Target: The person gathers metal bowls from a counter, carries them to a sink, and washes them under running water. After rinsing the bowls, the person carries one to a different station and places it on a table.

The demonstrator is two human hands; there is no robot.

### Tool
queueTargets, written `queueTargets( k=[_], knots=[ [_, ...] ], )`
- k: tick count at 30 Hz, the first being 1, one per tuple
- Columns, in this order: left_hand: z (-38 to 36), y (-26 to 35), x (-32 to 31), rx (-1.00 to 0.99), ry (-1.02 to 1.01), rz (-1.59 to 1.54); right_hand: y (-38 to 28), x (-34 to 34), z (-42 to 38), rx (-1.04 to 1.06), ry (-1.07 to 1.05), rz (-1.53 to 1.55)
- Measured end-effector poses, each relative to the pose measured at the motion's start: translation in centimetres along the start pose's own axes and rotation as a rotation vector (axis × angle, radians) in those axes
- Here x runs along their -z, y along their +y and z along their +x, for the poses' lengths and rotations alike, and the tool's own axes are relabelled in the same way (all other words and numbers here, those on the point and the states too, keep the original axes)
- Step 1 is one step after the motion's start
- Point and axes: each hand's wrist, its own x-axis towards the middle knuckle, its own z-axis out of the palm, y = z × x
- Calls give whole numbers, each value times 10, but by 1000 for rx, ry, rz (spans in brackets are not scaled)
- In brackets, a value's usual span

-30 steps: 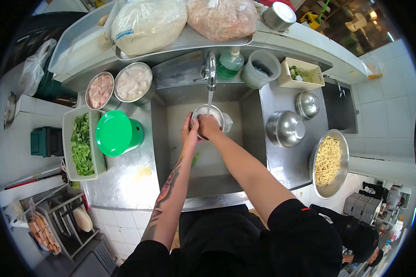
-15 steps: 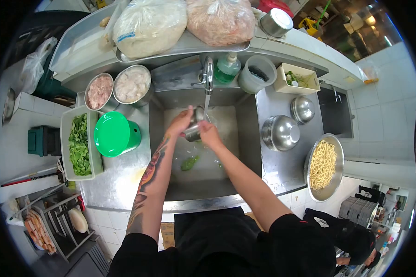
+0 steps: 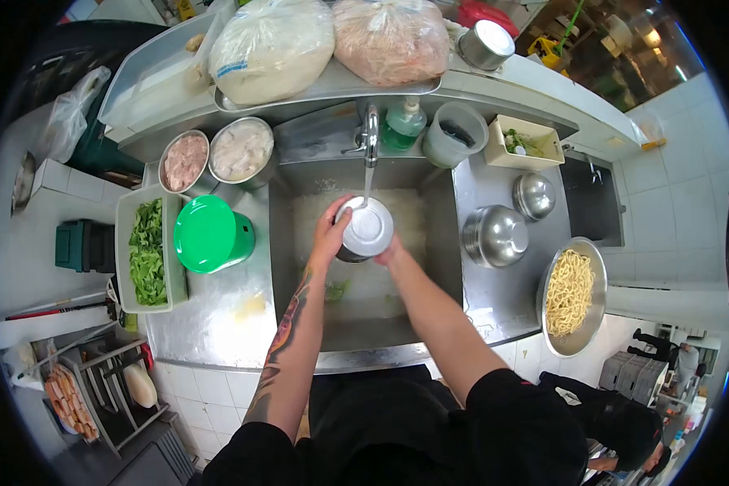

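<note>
Over the sink, I hold a round metal container with its pale flat base facing up. Water from the faucet runs down onto its far edge. My left hand grips the container's left side, fingers wrapped along the rim. On its lower right side, my right hand presses against the wall, its fingers partly hidden behind the container. Below, a piece of green leaf lies in the shallow water of the basin.
Left of the sink stand a green-lidded tub, a bin of leafy greens and pots of raw meat. At right sit upturned metal bowls and a bowl of noodles. Soap bottle stands behind. Another person is at lower right.
The metal container has been turned from lying on its side to base up, under the stream. Both hands have shifted to its two sides.
</note>
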Motion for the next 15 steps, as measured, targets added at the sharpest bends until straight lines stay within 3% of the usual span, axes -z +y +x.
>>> queueTargets(
  k=[2,3,4,5,6,7,8,9,10,12,13,15],
  knots=[
    [7,-15,10,248,-359,-143,-38,-14,0,-172,47,-321],
    [3,-18,13,312,-456,-210,-52,-31,4,-173,46,-322],
    [-3,-17,15,181,-537,-56,-68,-48,7,55,50,-1091],
    [-12,-43,11,115,-402,68,-78,-60,1,312,50,-1851],
    [-22,-68,6,46,-266,191,-78,-71,-7,313,55,-1852],
    [-31,-52,-1,42,-268,189,-71,-84,-13,601,68,-1926],
    [-41,-35,-8,528,-84,-140,-63,-97,-18,896,79,-1980],
    [-48,-23,-11,1005,114,-478,-54,-109,-20,869,83,-1987],
    [-52,-32,-9,1004,112,-483,-38,-117,-25,869,84,-1992],
    [-57,-70,-3,762,-140,-1060,-6,-117,-45,821,174,-1829],
    [-47,-81,-7,723,12,-1140,0,-109,-57,818,188,-1828],
    [-25,-110,2,791,57,-1078,9,-97,-75,688,-227,-1747]
  ],
)
